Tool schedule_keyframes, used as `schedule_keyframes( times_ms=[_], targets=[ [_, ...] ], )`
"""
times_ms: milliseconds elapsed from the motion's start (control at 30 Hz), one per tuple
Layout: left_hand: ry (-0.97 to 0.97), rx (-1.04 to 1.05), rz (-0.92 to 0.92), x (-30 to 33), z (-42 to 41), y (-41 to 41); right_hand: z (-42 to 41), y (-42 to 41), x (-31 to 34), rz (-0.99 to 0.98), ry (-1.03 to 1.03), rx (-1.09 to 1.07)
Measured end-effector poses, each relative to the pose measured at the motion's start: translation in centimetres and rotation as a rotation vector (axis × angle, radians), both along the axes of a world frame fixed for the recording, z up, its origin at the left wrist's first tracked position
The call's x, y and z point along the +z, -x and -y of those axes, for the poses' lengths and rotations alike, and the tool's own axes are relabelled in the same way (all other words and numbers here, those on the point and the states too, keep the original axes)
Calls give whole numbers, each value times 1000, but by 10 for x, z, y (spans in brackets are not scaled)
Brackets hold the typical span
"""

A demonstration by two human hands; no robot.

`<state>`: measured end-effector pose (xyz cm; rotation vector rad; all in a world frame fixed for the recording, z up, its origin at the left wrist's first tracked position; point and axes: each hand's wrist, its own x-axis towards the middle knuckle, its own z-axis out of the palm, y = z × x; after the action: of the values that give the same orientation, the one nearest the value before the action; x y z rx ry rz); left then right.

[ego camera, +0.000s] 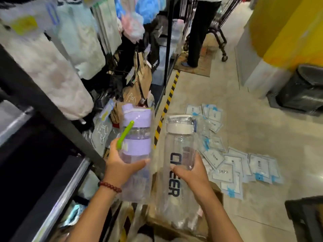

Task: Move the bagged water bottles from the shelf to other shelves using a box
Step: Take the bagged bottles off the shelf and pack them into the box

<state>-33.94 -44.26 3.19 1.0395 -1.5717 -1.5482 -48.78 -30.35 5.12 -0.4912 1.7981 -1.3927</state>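
Holding one bagged bottle in each hand, you have both raised above the box (190,229), which sits on the floor just below your forearms. Your left hand (122,165) curls round the lower body of the purple bottle (136,135), thumb across the front. This bottle is clear plastic with a lilac lid, a lilac band round its middle and a green strap (125,135) running slantwise down its side. A thin transparent bag covers it and hangs loose below your hand. A bead bracelet (109,186) circles your left wrist.

Your right hand (190,173) grips the clear bottle (180,154) near mid-height, fingers wrapped round the right side. This one is taller, with a white lid and dark lettering running down its length, partly hidden by your hand. Its bag trails down into the box, which also holds more clear plastic.

Both bottles stand roughly upright, near each other but apart. The shelf (52,119) runs along your left. Flat blue-and-white packets (232,165) lie scattered on the floor to the right. A person's legs (199,32) stand farther up the aisle.
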Motion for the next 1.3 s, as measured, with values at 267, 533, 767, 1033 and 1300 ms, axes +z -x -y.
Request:
schedule_keyframes(
  times_ms=[267, 533, 767, 1033, 1300],
  targets=[
    [-30, 255, -71, 27, -17, -61, 15, -44, 17, -7, 36, 103],
    [-41, 399, 1, 16, -54, -111, 52, -65, 15, -3, 51, 431],
    [-146, 821, -45, 13, -82, -134, 69, -86, 15, 38, 45, 738],
    [-205, 1036, 25, 1, -111, -151, 83, -113, -8, -53, -3, 1005],
    [-207, 1173, 57, -1, -81, -175, 132, -153, -33, -70, -25, 1095]
  ],
)
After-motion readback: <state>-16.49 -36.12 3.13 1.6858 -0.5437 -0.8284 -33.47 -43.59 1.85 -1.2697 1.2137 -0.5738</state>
